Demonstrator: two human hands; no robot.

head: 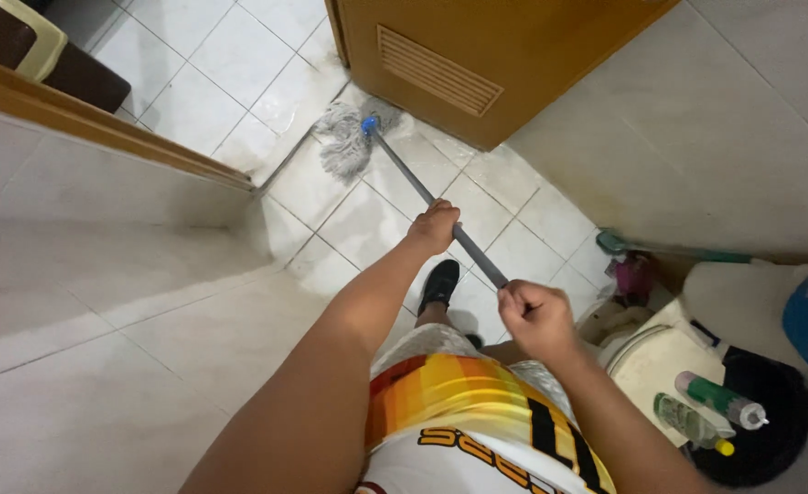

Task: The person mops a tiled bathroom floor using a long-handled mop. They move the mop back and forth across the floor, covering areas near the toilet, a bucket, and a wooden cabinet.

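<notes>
Mop handle point(440, 209) inside both hands' fingers point(513, 295).

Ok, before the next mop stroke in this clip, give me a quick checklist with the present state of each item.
1. Left hand closed around the mop handle: ok.
2. Right hand gripping the handle's upper end: ok.
3. Mop head resting on the tiled floor: ok.
4. Mop head apart from the wooden door: not ok, it lies right at the door's bottom corner.
5. Foot in the black shoe clear of the mop head: ok.
6. Floor wet or dry: cannot tell.
</notes>
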